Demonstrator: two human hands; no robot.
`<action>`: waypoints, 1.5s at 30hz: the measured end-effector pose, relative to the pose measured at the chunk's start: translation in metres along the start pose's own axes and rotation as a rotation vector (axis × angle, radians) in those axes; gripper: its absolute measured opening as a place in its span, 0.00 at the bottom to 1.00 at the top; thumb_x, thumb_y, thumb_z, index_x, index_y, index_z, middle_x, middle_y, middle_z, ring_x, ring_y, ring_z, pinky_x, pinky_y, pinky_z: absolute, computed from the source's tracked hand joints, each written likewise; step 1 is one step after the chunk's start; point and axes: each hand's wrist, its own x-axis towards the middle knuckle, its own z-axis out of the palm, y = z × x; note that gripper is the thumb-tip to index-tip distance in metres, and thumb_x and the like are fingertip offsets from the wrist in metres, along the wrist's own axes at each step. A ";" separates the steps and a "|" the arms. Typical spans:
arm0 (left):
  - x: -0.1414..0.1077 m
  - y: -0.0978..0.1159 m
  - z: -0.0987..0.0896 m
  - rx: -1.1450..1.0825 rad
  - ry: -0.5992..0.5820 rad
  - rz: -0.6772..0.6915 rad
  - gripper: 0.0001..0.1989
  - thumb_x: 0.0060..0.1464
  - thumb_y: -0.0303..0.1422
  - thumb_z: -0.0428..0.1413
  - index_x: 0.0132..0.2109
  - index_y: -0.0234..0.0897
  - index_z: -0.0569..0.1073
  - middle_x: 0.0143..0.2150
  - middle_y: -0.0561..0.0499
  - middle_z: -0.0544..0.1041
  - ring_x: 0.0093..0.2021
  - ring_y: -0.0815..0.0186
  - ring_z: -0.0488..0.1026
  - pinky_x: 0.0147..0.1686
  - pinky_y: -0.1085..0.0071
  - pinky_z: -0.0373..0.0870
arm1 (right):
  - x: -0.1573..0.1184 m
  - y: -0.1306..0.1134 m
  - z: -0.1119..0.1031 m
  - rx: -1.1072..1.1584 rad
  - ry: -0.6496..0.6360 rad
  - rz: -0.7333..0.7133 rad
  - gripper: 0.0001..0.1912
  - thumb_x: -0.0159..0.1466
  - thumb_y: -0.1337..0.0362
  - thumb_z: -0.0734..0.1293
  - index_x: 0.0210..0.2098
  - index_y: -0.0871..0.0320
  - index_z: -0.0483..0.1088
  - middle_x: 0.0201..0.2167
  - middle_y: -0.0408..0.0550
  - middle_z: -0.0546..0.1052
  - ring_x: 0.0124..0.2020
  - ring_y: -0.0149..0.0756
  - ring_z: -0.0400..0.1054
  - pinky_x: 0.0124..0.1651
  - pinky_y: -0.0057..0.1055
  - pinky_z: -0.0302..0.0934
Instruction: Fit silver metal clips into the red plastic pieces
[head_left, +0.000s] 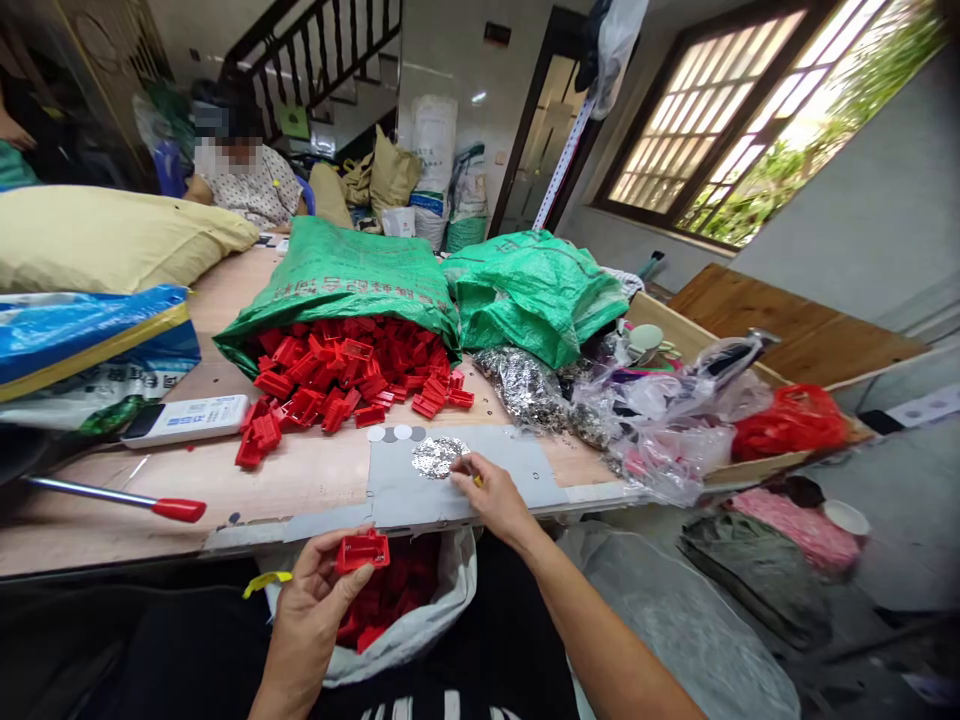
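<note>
My left hand (319, 590) grips a red plastic part (363, 551) between thumb and fingers, above an open white sack (457, 590) that holds more red parts. My right hand (487, 492) is at the right edge of a small pile of silvery metal pieces (437, 457) on a grey mat (517, 460). Its fingers are pinched together, and what they hold, if anything, is too small to make out. Many red parts (337, 365) spill from a green sack (360, 262) behind the mat.
Another green sack (532, 290) and bags of metal pieces (521, 385) lie right of the red parts. A wooden tray (780, 470) holds plastic bags. At left are a white box (187, 420) and a red-tipped lever (178, 510). A person (247, 185) sits across the table.
</note>
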 end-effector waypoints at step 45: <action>-0.014 0.010 0.022 0.095 0.050 0.025 0.20 0.42 0.38 0.65 0.43 0.36 0.75 0.42 0.46 0.81 0.40 0.60 0.79 0.40 0.70 0.76 | 0.036 0.004 -0.010 -0.584 -0.013 -0.048 0.04 0.64 0.67 0.63 0.37 0.56 0.70 0.38 0.45 0.75 0.38 0.34 0.68 0.39 0.26 0.55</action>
